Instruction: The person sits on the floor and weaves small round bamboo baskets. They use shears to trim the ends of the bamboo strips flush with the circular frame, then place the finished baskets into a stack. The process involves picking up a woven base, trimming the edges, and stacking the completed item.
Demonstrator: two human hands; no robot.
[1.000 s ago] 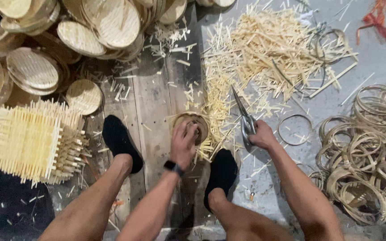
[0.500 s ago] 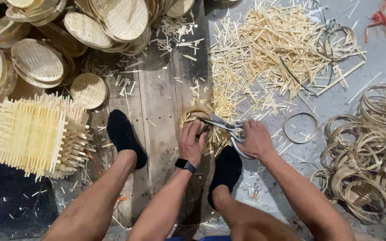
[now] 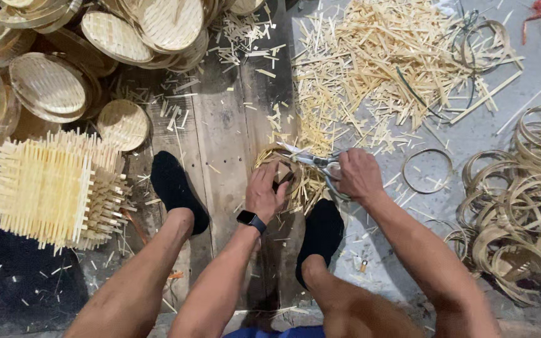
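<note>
**Scissors at the edge of a small woven disc**

While the left hand (image 3: 264,191) presses down on a small round woven mat (image 3: 286,178) lying on the wooden boards (image 3: 220,131), the right hand (image 3: 358,175) grips the handles of a pair of metal scissors (image 3: 311,161). The left fingers are spread flat over the mat, with a dark watch (image 3: 251,220) on that wrist. The right fingers are curled tight around the scissor loops, and the blades point left, lying across the top rim of the mat; whether they are parted or closed I cannot tell. The two hands sit close together, just apart, the mat between them and between the person's two black socks (image 3: 176,188).

Straight ahead lies a big heap of pale bamboo offcuts (image 3: 377,69). To the right, loose bamboo rings (image 3: 521,213) are piled on the grey floor, one single ring (image 3: 427,170) lying just beside the right hand. To the left stands a stack of untrimmed square woven pieces (image 3: 51,188), and behind it a pile of finished round trays (image 3: 95,50).
</note>
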